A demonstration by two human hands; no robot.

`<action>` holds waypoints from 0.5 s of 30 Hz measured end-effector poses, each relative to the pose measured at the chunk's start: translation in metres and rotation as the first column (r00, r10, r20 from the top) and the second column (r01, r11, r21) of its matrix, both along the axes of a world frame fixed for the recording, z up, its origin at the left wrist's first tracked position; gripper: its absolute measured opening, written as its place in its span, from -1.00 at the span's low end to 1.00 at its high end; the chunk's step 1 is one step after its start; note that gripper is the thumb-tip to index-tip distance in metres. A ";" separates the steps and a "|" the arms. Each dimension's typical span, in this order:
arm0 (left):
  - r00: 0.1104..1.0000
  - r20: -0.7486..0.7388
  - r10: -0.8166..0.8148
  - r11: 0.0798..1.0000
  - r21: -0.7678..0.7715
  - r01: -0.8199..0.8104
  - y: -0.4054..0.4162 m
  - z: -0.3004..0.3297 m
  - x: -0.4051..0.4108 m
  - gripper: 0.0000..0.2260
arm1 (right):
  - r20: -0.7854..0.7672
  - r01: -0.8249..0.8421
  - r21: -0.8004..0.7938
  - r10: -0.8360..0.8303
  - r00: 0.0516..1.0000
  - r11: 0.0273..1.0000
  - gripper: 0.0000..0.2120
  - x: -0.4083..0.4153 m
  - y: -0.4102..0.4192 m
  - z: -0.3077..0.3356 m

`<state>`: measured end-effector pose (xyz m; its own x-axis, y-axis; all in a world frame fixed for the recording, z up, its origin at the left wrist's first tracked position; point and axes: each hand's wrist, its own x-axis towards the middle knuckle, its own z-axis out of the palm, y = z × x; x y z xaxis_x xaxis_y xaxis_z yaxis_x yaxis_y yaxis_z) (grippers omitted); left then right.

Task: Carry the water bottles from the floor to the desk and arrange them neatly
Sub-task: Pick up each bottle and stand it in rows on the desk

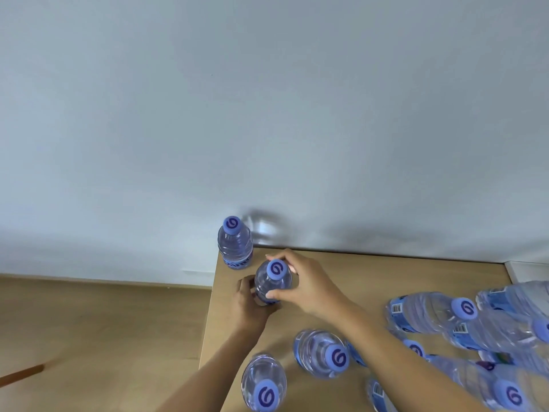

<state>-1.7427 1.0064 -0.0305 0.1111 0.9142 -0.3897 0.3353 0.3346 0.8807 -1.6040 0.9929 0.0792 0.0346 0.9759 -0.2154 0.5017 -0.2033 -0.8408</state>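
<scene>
A clear water bottle [274, 278] with a blue cap stands upright near the desk's far left corner. My left hand [248, 304] grips its lower body from the left. My right hand [306, 283] holds its upper part, fingers curled around the cap and shoulder. Another upright bottle [234, 243] stands just behind it at the very corner of the wooden desk [371, 272]. Two more upright bottles [263, 382] [322, 353] stand nearer to me. Several bottles [424, 312] crowd the right side of the desk.
A pale wall [267, 114] rises directly behind the desk. The desk's left edge drops to a wooden floor [98, 328]. A brown stick-like object [22, 373] lies on the floor at the far left. A white surface [525, 270] adjoins the desk at the right.
</scene>
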 end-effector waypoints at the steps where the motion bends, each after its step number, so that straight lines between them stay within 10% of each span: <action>1: 0.999 0.015 0.034 0.999 -0.006 -0.034 0.002 0.000 0.003 -0.40 | 0.003 -0.005 0.005 0.005 1.000 1.000 -0.48 0.001 0.003 0.000; 15: 0.933 -0.084 0.350 0.921 -0.154 -0.359 0.031 0.002 0.035 -0.61 | 0.198 -0.065 0.175 0.030 0.980 0.982 -0.48 0.012 0.045 -0.005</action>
